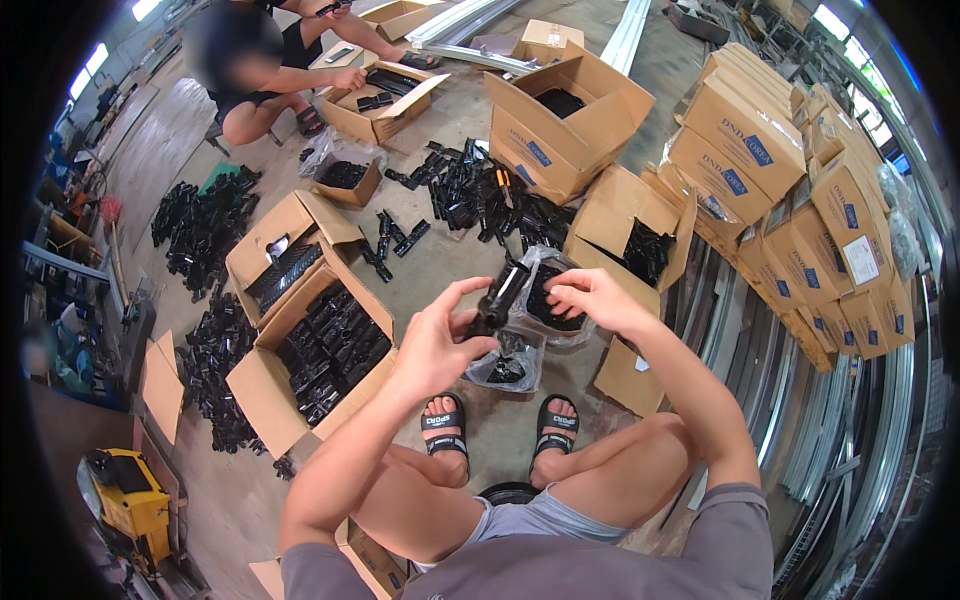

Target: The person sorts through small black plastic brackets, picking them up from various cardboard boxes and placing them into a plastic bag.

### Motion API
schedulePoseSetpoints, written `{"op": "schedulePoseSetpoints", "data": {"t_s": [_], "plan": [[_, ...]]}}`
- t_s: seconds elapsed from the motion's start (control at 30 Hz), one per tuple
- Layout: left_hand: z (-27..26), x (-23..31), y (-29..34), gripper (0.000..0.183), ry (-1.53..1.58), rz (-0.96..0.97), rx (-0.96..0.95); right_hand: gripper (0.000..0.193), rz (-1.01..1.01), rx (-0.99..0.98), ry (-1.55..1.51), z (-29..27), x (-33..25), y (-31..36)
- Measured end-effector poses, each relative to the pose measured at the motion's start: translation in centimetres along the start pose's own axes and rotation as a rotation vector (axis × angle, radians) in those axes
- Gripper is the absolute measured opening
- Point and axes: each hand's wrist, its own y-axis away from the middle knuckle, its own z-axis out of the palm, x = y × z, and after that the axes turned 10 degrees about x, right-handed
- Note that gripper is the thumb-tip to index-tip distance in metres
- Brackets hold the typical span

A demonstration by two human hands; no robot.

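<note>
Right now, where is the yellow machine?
In the head view, the yellow machine sits on the floor at the person's far left, below the open box of black parts.

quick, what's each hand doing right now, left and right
Left hand: closed on a black plastic part, holding it up.
Right hand: fingers curled at the part's upper end; whether it has a grip cannot be told.

Bright even daylight | windows glare at top corners | soft shadows | fisheye bending, dark rim | centre sharp

Matt black plastic part [497, 300], glossy clear plastic bags [505, 362], rough brown cardboard boxes [262, 385], dull grey concrete floor [440, 255].
</note>
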Motion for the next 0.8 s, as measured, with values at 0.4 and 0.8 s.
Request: {"op": "schedulePoseSetpoints", "data": {"t_s": [0.4,0.8], "plan": [[-2.6,-0.7,-0.2,0.065,-0.589,0.187,0.116,0.028,0.233,0.567,0.611,6.7,21.3,-12.6],[-2.0,-1.8,-2.0,0.066,-0.646,0.289,0.064,0.022,-0.025,0.743,0.605,4.8,24.7,-13.2]]}}
